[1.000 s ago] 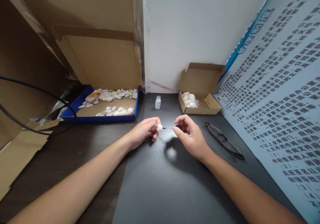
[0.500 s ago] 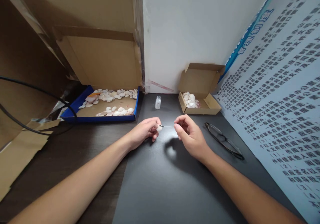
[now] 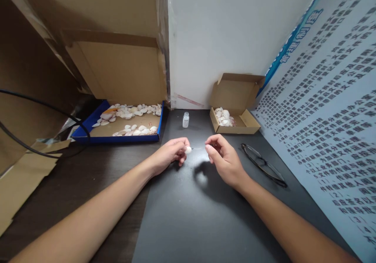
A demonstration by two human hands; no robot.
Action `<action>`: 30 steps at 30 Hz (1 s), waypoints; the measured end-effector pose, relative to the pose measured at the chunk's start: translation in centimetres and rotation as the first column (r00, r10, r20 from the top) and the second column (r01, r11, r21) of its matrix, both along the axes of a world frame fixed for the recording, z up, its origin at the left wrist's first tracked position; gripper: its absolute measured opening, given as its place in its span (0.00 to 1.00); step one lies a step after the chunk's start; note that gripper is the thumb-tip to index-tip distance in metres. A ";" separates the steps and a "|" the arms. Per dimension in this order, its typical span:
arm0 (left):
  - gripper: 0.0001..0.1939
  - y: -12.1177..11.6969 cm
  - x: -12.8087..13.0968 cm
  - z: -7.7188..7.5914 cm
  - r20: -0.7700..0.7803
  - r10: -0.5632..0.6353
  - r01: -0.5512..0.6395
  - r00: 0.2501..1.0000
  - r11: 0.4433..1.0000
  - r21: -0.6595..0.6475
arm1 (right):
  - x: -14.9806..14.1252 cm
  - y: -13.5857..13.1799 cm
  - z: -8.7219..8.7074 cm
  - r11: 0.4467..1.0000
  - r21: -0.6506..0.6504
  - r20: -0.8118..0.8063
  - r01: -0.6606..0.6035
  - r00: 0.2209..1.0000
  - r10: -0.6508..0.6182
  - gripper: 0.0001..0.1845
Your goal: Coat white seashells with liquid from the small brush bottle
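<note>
My left hand (image 3: 175, 149) pinches a small white seashell (image 3: 188, 150) between thumb and fingers, just above the grey mat. Across from it, my right hand (image 3: 220, 155) has thumb and forefinger closed on a thin, pale, see-through stick (image 3: 199, 148). The stick's small dark tip lies right at the shell; whether it touches is too fine to tell. Beyond both hands a small clear glass bottle (image 3: 185, 121) stands upright, with no cap visible on it.
A blue-edged cardboard box (image 3: 132, 139) holds many shells at back left. A smaller cardboard box (image 3: 239, 130) with shells stands at back right. Black-framed glasses (image 3: 263, 165) lie right of my right hand. A black cable (image 3: 44, 103) loops at far left.
The shell has turned in my left fingers and shows more of its white face. Less of the stick's dark tip is visible. Both hands have barely shifted.
</note>
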State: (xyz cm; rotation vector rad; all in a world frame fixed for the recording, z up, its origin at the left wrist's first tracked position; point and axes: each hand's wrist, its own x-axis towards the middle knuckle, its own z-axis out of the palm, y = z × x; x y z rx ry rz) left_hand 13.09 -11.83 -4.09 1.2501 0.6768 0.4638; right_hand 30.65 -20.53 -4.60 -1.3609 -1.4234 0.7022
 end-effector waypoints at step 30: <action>0.07 0.0 -0.1 -0.1 -0.002 -0.014 0.014 1.000 1.000 0.020 | 0.0 0.0 0.0 1.000 -0.023 0.011 -0.007 1.000 0.007 0.09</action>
